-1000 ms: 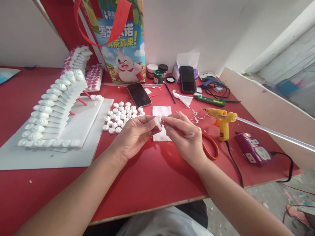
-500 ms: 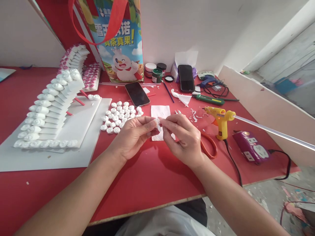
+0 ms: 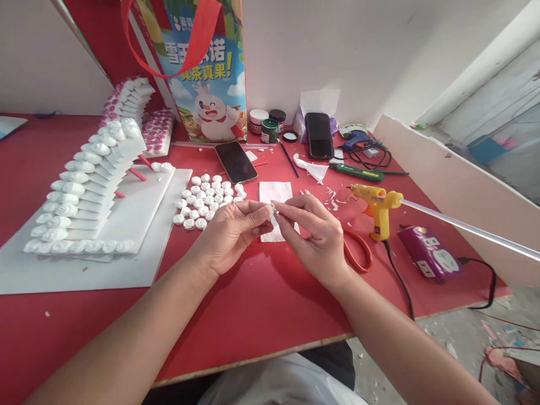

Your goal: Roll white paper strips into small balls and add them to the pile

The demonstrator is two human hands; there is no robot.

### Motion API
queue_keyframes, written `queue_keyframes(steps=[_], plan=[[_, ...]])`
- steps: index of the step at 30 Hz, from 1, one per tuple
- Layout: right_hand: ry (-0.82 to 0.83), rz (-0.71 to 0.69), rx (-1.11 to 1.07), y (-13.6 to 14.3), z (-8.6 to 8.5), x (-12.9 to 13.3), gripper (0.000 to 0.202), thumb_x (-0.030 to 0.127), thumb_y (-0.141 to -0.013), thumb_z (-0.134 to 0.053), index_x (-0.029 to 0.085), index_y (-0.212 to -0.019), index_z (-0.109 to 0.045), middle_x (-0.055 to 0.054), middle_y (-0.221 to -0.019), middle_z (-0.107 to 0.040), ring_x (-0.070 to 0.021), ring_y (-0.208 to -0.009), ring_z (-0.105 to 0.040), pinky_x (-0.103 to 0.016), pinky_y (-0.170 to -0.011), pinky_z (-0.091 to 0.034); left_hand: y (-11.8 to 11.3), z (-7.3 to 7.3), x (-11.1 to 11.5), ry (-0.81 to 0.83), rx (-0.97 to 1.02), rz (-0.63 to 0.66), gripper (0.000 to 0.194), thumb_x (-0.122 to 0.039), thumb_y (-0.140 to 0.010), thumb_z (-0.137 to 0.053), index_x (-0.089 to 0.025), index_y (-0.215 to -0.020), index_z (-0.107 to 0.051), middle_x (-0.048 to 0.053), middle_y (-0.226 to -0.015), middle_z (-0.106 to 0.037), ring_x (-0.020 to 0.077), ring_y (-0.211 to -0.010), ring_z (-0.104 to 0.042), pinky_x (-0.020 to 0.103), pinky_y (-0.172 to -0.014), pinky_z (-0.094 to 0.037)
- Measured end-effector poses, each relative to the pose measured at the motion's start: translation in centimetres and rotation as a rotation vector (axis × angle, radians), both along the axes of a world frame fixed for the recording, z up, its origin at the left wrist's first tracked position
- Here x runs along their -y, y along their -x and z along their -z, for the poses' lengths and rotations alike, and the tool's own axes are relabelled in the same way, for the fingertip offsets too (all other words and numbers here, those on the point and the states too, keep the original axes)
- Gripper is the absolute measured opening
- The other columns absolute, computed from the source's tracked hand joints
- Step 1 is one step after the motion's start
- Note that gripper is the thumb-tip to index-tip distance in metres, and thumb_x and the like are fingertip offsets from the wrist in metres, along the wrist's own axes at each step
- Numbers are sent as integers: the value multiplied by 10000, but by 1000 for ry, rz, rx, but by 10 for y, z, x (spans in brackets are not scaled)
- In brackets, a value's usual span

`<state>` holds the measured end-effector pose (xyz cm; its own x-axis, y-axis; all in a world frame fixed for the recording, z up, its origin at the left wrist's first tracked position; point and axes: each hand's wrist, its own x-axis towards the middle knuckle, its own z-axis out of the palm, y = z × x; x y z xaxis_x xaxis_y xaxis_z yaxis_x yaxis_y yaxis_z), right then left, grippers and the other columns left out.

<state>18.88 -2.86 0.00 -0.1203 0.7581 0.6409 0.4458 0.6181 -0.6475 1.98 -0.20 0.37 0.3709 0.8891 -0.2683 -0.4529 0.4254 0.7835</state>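
Observation:
Between my two hands, over the middle of the table, is a small white rolled paper piece (image 3: 271, 210), mostly covered by fingers. My left hand (image 3: 236, 230) pinches it between thumb and fingers. From the other side, my right hand (image 3: 314, 233) has its thumb and fingertips closed on the piece's edge. Beneath them lies a white paper sheet (image 3: 275, 192). Several white paper rosettes (image 3: 203, 199) are grouped just left of my hands. Red-handled scissors (image 3: 359, 256) lie partly under my right hand.
A stepped white model edged with rosettes (image 3: 80, 191) stands on a white board (image 3: 139, 273) at left. A yellow glue gun (image 3: 379, 208) with its long glue stick and a purple box (image 3: 430, 253) sit at right. Behind are phones (image 3: 236, 162), paint jars (image 3: 269, 130) and a bag (image 3: 211, 107).
My right fingertips have shifted slightly at the white piece, and its hanging end shows less beneath my fingers. The view has moved very slightly.

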Motion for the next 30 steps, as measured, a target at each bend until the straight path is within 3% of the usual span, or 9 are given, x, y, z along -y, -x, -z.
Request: queue_keyframes(steps=[12,23,30], plan=[[-217,14,206,-8,2,-2,293,112,-949,-609,230,-1170,-760,-86,-934,-686,-158,-764,-653,-301,-701,-573,1,3,0,-14,-11,8,300,-320,-688,-939,-107,-754,-738,38,-764,-694,115,-727,-633,246,-760,-521],[-241,0,256,-9,1,-1,268,121,-950,-602,206,-1151,-757,-94,-932,-692,-170,-794,-666,-295,-722,-569,0,8,-2,30,37,26,311,-279,-646,-961,-107,-832,-782,24,-772,-700,99,-702,-621,225,-738,-523],[-157,2,178,-9,3,0,269,122,-971,-576,228,-1143,-752,-80,-936,-674,-154,-786,-648,-288,-710,-555,-1,9,-1,38,58,16,284,-268,-639,-964,-112,-795,-786,19,-759,-694,102,-711,-615,244,-765,-517]])
